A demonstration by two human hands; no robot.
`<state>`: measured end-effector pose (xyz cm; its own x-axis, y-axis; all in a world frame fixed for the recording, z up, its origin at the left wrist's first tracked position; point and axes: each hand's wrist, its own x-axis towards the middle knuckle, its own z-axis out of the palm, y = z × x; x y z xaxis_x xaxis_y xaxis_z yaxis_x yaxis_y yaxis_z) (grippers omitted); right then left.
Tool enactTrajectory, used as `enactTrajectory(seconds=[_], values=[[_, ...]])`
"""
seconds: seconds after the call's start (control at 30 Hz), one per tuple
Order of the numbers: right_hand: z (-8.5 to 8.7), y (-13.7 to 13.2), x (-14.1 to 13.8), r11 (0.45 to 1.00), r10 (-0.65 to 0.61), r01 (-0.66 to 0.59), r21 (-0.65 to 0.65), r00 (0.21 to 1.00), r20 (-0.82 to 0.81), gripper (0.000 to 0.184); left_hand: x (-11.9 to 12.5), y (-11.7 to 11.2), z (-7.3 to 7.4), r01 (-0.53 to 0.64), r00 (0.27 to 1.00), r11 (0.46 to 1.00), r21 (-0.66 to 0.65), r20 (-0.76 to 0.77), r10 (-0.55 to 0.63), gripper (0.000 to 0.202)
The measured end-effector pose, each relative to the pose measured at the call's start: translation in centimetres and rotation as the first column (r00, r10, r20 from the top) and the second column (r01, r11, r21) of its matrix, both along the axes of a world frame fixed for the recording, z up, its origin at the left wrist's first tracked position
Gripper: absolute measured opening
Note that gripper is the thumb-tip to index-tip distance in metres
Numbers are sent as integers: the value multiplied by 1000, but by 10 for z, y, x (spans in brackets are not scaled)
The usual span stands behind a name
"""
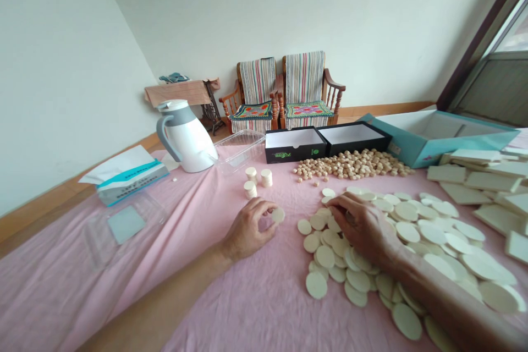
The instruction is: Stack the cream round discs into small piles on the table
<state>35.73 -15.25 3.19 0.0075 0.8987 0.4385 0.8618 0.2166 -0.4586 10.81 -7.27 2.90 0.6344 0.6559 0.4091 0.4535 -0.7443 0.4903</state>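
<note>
Between the thumb and fingers of my left hand [252,229] is a small pale wooden disc [278,215], held above the pink cloth. Just beyond that hand stand three short stacks of like discs, the nearest stack [249,190] close to my knuckles. My right hand [359,224] reaches over a wide spread of loose wooden discs [324,256], its fingers drawn together at the far left part of the spread. Discs lie right at those fingertips, but whether one is pinched between them is hidden.
Wooden beads [355,166] lie in front of black boxes [295,146]. A teal box [412,146] and square wooden pieces [493,181] are at the right. To the left are a white jug [190,137], a tissue pack [132,175] and clear plastic trays [241,148].
</note>
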Motion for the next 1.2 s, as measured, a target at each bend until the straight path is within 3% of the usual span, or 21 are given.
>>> enactTrajectory(seconds=[0.17, 0.37, 0.57, 0.8, 0.9, 0.97, 1.07, 1.2], values=[[-1, 0, 0, 1000, -2, 2, 4, 1000, 10, 17, -31, 24, 1, -195, 980, 976, 101, 67, 189, 22], [0, 0, 0, 1000, -6, 6, 22, 1000, 14, 15, -38, 56, 15, -411, 911, 905, 109, 73, 405, 18], [-2, 0, 0, 1000, -2, 2, 10, 1000, 4, 18, -36, 76, 16, -461, 885, 886, 49, -51, 463, 20], [-3, -1, 0, 1000, 0, 0, -3, 1000, -3, 19, -31, 75, 17, -464, 879, 883, 75, -87, 469, 19], [-2, -1, 0, 1000, -3, 3, 2, 1000, 8, 19, -24, 64, 24, -431, 900, 890, 152, 0, 436, 22], [0, -1, 0, 1000, -4, 4, 7, 1000, 11, 19, -14, 51, 28, -345, 938, 923, 172, 41, 344, 21], [0, 0, -1, 1000, -5, 5, 11, 1000, 11, 18, 6, 26, 28, -84, 996, 996, 12, -43, 84, 10], [1, -1, -1, 1000, 0, 0, 6, 1000, 15, 20, 36, -4, 18, 110, 984, 984, -140, -123, -128, 21]])
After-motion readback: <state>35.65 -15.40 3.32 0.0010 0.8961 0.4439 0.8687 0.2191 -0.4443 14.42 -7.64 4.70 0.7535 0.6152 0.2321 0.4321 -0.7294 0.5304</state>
